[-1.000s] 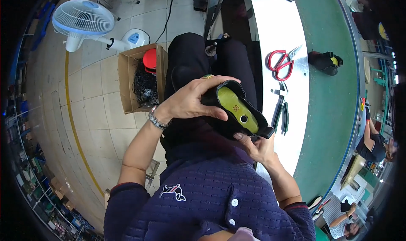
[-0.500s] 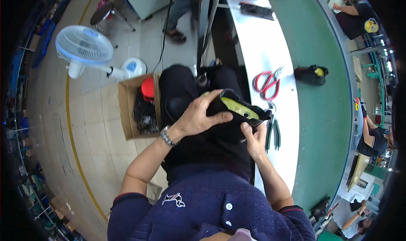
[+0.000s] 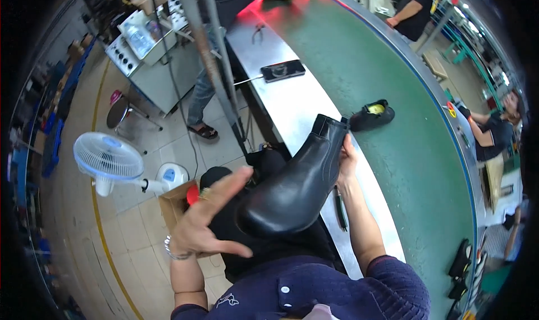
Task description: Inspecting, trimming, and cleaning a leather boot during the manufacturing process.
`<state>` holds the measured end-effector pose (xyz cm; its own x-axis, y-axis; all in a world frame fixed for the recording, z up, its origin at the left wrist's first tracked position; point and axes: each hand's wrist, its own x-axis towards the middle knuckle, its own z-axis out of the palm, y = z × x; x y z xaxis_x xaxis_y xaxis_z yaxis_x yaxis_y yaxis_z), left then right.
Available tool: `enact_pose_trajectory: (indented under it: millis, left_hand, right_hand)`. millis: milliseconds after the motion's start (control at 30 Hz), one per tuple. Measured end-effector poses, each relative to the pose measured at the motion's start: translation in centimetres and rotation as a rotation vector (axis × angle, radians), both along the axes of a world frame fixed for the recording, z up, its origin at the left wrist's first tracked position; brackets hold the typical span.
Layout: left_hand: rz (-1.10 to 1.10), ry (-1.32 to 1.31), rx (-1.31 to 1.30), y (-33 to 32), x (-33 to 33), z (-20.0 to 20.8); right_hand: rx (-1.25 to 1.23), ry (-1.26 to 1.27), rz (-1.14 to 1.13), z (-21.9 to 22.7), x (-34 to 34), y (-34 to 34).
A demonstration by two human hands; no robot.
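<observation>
black boot point(image 3: 295, 188) in right fingers point(image 3: 347, 151), left hand point(image 3: 210, 221) beside

Glossy black ankle boot point(image 3: 295, 182), held up off the lap, toe tilted down and near, shaft opening raised toward the bench

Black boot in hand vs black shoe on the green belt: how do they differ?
The black boot is held up in the air by the right hand; the black shoe lies alone on the green belt. The boot has a tall ankle shaft; the shoe is low-cut. The shoe shows a yellow lining inside; the boot's inside is hidden. Both are black and smooth. The left hand is spread open beside the boot.
</observation>
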<state>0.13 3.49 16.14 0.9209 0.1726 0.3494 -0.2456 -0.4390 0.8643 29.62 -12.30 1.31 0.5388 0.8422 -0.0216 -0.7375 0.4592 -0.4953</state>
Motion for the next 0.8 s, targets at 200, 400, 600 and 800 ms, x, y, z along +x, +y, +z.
enact_pose_trajectory:
  millis: [200, 400, 600, 800]
  left_hand:
    - [-0.258, -0.067, 0.346, -4.5, 6.6, -0.1]
    - [-0.280, -0.227, 0.600, -9.4, 8.7, -1.0]
    - [-0.320, -0.214, 0.566, -10.7, 9.3, -1.8]
    - [-0.478, -0.181, 0.327, -10.5, 9.7, -1.6]
  right_hand:
    - [0.046, 0.015, 0.039, -0.8, 2.1, 0.5]
    - [0.141, -0.055, 0.066, -2.1, 3.1, 0.3]
    - [0.071, -0.159, 0.029, -2.1, 3.6, -1.7]
    - [-0.236, -0.157, 0.076, -1.0, 1.7, -3.6]
